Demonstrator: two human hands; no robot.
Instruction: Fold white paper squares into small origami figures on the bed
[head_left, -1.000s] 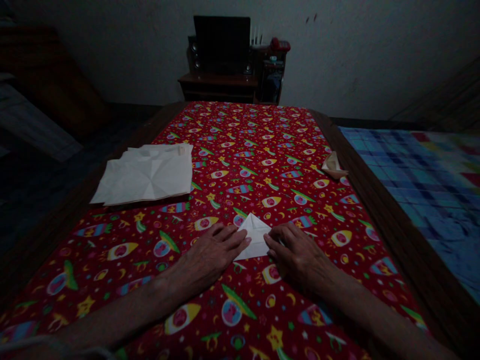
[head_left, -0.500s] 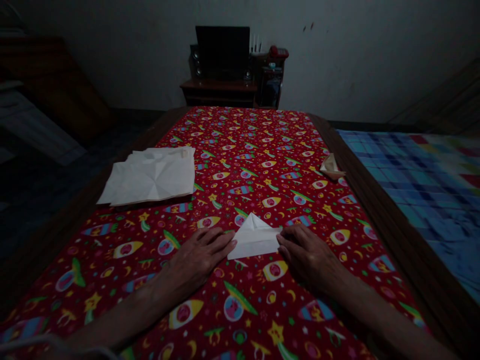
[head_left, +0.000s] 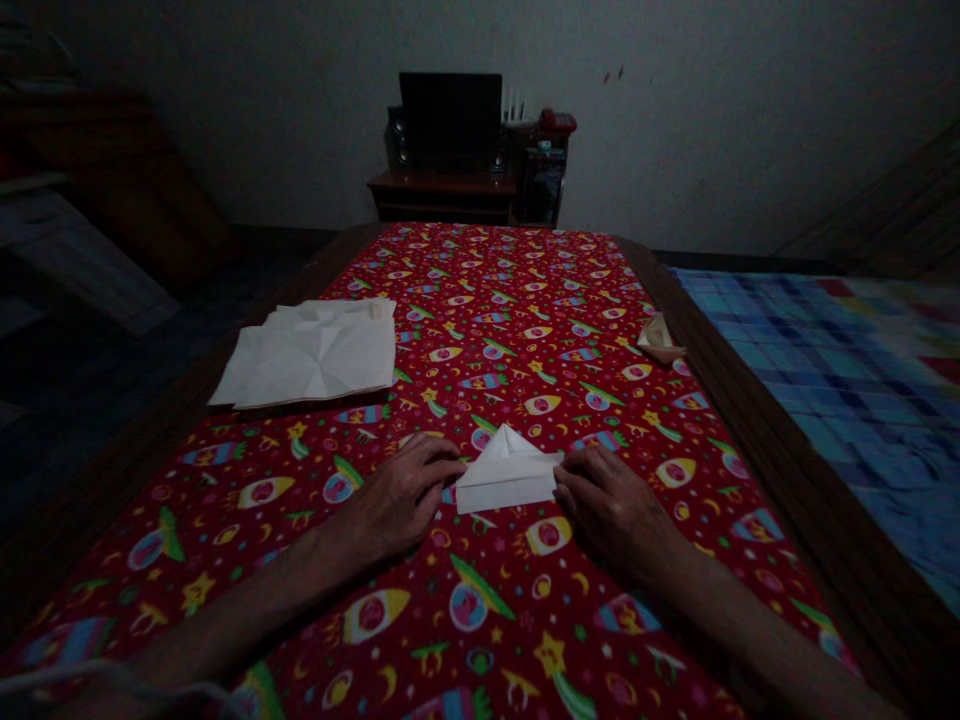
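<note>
A small sheet of white paper (head_left: pixel 504 482), folded into a triangle peak above a flat band, lies on the red patterned cloth (head_left: pixel 480 620) in front of me. My left hand (head_left: pixel 411 490) is at the paper's left end, fingers bent and thumb and fingertips pinched at its corner. At the right end, my right hand (head_left: pixel 611 495) has its thumb and fingers closed on the other edge. Both forearms rest along the cloth.
A stack of creased white paper (head_left: pixel 311 355) lies to the left. A small folded paper boat (head_left: pixel 660 340) sits near the right edge. Beyond the table stand a black monitor (head_left: pixel 450 120) and a red telephone (head_left: pixel 557 121). A white cable (head_left: pixel 112 675) crosses the lower left.
My left hand's fingers have drawn in from lying over the paper's left part to its corner. The lower band now shows a crease along its length. The view has tilted slightly upward.
</note>
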